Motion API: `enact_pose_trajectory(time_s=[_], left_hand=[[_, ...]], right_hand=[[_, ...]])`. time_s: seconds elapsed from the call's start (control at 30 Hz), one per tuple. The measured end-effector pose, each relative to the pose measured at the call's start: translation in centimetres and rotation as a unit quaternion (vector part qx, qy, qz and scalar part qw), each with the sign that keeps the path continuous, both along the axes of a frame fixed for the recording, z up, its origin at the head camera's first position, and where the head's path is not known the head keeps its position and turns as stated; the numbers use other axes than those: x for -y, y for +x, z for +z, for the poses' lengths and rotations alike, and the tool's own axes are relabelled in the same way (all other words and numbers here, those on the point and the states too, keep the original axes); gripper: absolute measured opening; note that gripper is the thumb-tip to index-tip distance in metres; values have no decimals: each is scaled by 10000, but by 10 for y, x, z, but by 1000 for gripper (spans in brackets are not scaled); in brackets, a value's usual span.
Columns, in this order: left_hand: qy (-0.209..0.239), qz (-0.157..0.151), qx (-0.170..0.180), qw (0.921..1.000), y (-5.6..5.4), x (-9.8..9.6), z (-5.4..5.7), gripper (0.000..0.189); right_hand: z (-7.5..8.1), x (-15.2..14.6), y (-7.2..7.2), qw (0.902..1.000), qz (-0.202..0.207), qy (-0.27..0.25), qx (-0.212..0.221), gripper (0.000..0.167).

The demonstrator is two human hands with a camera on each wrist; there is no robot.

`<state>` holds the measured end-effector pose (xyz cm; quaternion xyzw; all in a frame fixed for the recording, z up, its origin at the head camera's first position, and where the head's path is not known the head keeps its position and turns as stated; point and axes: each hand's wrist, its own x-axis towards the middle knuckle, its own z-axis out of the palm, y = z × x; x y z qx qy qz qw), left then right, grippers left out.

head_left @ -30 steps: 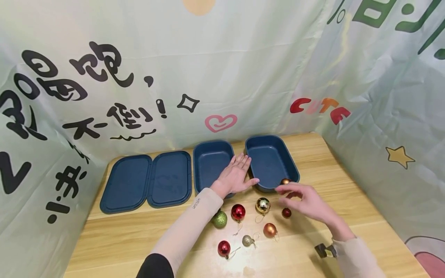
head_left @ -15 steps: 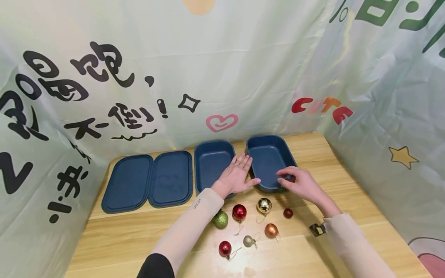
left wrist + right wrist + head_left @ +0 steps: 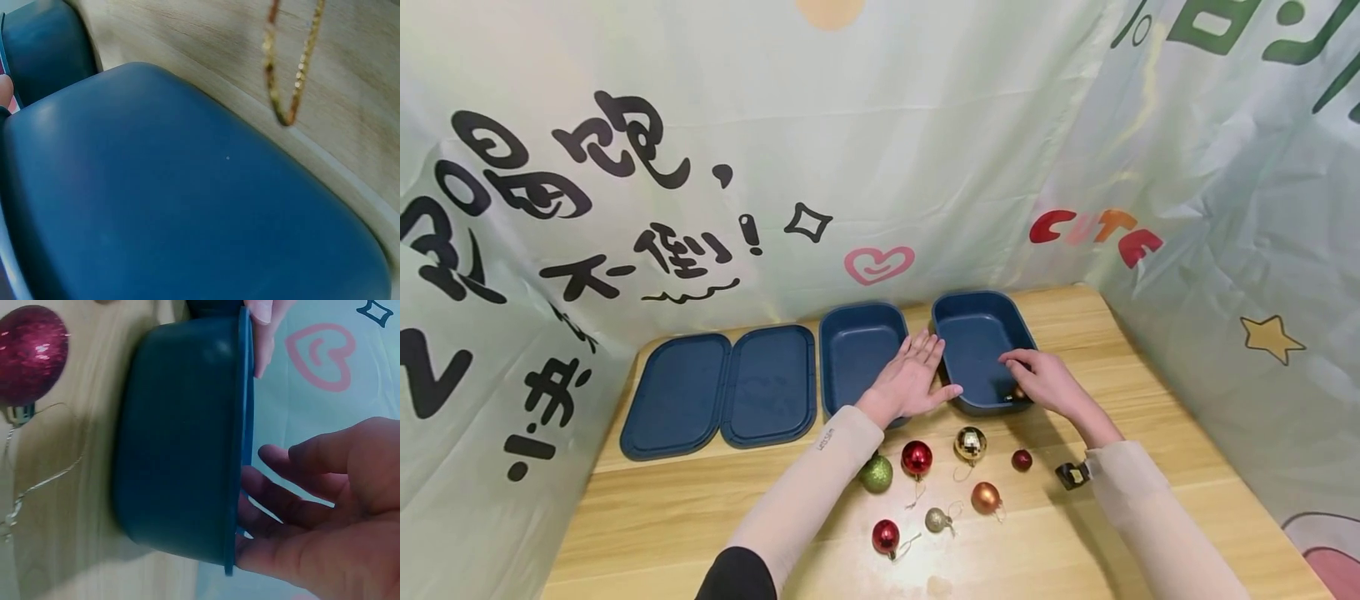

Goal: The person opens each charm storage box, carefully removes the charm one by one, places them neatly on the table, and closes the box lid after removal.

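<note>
My left hand (image 3: 908, 379) lies flat with straight fingers across the gap between two blue boxes, its fingertips by the rim of the right box (image 3: 958, 367). The left box (image 3: 853, 354) is partly under that hand. Over the right box's near right side is my right hand (image 3: 1047, 385), fingers loosely bent. In the right wrist view, its fingers (image 3: 287, 506) reach over the rim, and nothing shows between them. Just below that hand, a small coppery bauble (image 3: 1019, 392) is inside the box, partly hidden.
Nearer on the table lie a gold bauble (image 3: 970, 444), a green one (image 3: 876, 473), an orange one (image 3: 986, 498), a small silver one (image 3: 936, 520) and several red baubles (image 3: 916, 458). Two blue lids (image 3: 767, 387) lie at the left. A printed curtain (image 3: 880, 167) hangs behind.
My right hand has moved from in front of the right box to over it, carrying the bauble, which now shows below the fingers inside the box. My left hand has stayed put.
</note>
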<state>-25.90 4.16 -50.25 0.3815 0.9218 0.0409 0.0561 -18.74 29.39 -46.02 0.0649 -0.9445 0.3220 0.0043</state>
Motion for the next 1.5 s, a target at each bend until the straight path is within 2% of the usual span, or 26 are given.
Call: enact_pose_trajectory(time_s=[0.17,0.37,0.57,0.67,0.8,0.93,1.07,1.3,1.5], left_hand=[[16,21,-5,10000,0,0,-1,93],[37,16,-5,10000,0,0,-1,93],[41,14,-39,10000,0,0,0,93],[36,5,-66,10000,-1,-1,0,94],[28,-10,-86,10000,-1,-1,0,93],[21,-1,-92,10000,-1,0,0,93],[30,30,-106,9999,0,0,0,93],[24,27,-4,10000,3,-1,-3,94],[98,14,-104,9999,2,-2,-2,93]], right_hand=[[2,2,-3,10000,19,21,68,29],[-5,-1,-8,9997,57,35,220,27],[-11,-1,-14,9985,282,150,446,26],[-11,-1,-17,9963,536,224,629,26],[-12,-4,-23,9897,1063,148,943,28],[-15,-9,-29,9797,1575,-173,1227,31],[-18,-13,-34,9704,1923,-370,1416,31],[-24,-17,-39,9592,2062,-486,1872,37],[-27,-17,-46,9560,2133,-512,1947,40]])
